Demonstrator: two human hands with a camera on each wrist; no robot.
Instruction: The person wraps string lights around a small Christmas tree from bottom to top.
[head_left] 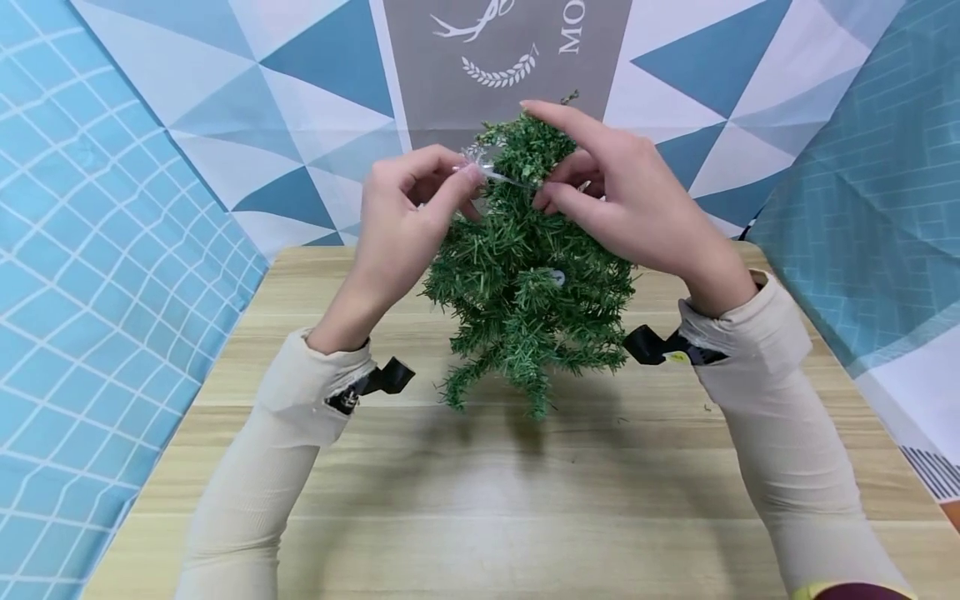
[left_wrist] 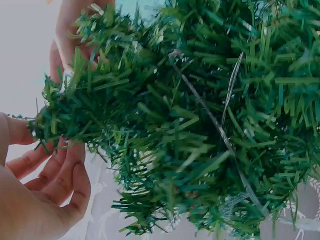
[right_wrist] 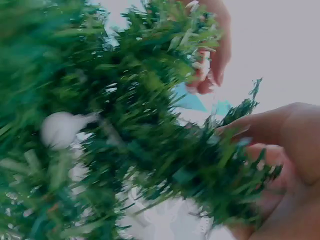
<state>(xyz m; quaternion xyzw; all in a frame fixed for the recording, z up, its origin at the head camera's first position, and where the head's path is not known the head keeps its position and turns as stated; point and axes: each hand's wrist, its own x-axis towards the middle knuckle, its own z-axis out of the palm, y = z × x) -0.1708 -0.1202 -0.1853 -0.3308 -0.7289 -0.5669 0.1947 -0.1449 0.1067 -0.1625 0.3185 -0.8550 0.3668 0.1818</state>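
A small artificial Christmas tree (head_left: 517,300) with green bristly branches stands on the wooden table. Near its top, my left hand (head_left: 405,204) pinches a clear, shiny strand (head_left: 504,177) between thumb and fingers, at a small transparent tuft. The strand stretches across the tree's upper front to my right hand (head_left: 637,196), whose thumb and curled fingers pinch its other end while the index finger points out over the treetop. In the left wrist view, a thin clear wire (left_wrist: 200,101) crosses the branches. A pale round piece (right_wrist: 57,130) shows blurred among the branches in the right wrist view.
The light wooden table (head_left: 480,517) reaches back to a patterned backdrop (head_left: 330,75) right behind the tree. Blue tile-patterned sheeting (head_left: 97,250) borders the left side, and a teal brick-patterned sheet (head_left: 870,208) the right. Dark wrist cameras (head_left: 390,377) sit on both sleeves.
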